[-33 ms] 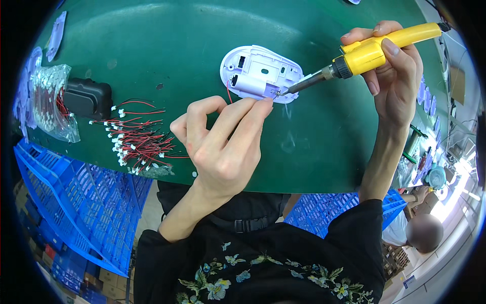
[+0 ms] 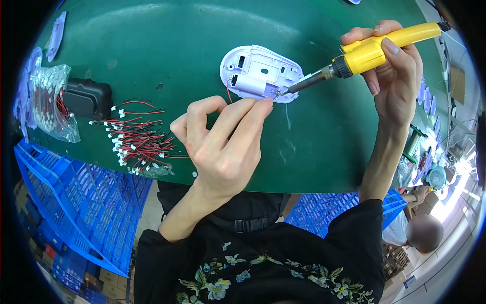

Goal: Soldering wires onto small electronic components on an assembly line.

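Observation:
In front of me lies a pale lilac plastic mouse shell (image 2: 264,71), its inside facing up, with a long battery compartment along the near side. My left hand (image 2: 223,144) is at its near edge, thumb and fingers pinched together. A thin red wire (image 2: 229,93) runs from the shell down behind these fingers; its end is hidden. My right hand (image 2: 397,76) grips a yellow soldering iron (image 2: 365,54). The iron's tip rests at the right end of the battery compartment, just beside my left fingertips. A faint wisp of smoke shows below it.
Left of my hand lies a pile of red and black wires with white connectors (image 2: 134,139). Beyond it are a black case (image 2: 88,99) and a clear bag of connectors (image 2: 50,101). Blue crates (image 2: 86,202) stand below the table edge. Another person (image 2: 400,230) works at far right.
Both hands, the soldering iron and the shell stay in place. The smoke below the shell has changed shape and thinned.

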Available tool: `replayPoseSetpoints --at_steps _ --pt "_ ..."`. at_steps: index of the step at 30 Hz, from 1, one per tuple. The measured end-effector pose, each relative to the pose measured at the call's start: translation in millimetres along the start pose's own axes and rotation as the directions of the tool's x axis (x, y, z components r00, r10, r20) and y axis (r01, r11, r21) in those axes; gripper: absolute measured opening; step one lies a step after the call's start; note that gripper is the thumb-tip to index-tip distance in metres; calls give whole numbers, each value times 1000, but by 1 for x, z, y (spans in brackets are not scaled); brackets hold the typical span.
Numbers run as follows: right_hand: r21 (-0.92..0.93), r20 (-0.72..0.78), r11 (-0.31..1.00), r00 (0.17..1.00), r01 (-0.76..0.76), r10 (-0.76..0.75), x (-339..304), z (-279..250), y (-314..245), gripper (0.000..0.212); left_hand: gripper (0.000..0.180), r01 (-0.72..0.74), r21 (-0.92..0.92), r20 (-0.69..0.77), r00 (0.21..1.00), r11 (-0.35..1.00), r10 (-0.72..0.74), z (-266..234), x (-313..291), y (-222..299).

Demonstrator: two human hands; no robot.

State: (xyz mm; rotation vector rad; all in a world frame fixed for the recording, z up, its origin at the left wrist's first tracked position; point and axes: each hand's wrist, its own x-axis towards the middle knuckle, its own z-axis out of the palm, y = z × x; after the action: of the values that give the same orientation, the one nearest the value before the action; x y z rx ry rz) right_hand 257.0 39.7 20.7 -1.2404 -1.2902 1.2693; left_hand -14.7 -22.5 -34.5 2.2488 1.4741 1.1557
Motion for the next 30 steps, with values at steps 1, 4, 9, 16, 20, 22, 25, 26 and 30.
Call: replayPoseSetpoints --at_steps 1,4,9,16,20,22,25,26,30 --pt "6 1 1000 1000 -1 1 0 0 0 27 26 -3 1 -1 1000 1000 3 0 1 0" --pt "41 -25 999 1000 -3 4 0 -1 0 27 26 -4 -2 3 1000 1000 4 -1 1 0" --pt "-1 -21 1000 1000 18 -18 -1 1 1 27 26 -4 -10 1 1000 1000 4 -2 2 1" --pt "31 -13 999 1000 22 -22 0 2 1 26 26 15 -6 36 999 1000 -14 -4 3 2" --pt "-4 -9 1000 1000 19 -19 -1 3 1 26 26 22 -11 27 999 1000 -22 -4 2 3" --pt "-11 -16 1000 1000 21 -21 -1 2 2 25 27 18 -13 24 1000 1000 -17 -4 3 3" --pt "-19 -16 1000 1000 10 -10 -1 2 1 26 26 4 -16 11 1000 1000 -4 -2 1 1" --pt "-19 -16 1000 1000 10 -10 -1 2 1 26 25 -5 -18 0 1000 1000 5 -1 1 1" --pt "-22 -16 1000 1000 15 -15 -1 0 2 28 25 -2 -16 10 1000 1000 2 -1 1 2"
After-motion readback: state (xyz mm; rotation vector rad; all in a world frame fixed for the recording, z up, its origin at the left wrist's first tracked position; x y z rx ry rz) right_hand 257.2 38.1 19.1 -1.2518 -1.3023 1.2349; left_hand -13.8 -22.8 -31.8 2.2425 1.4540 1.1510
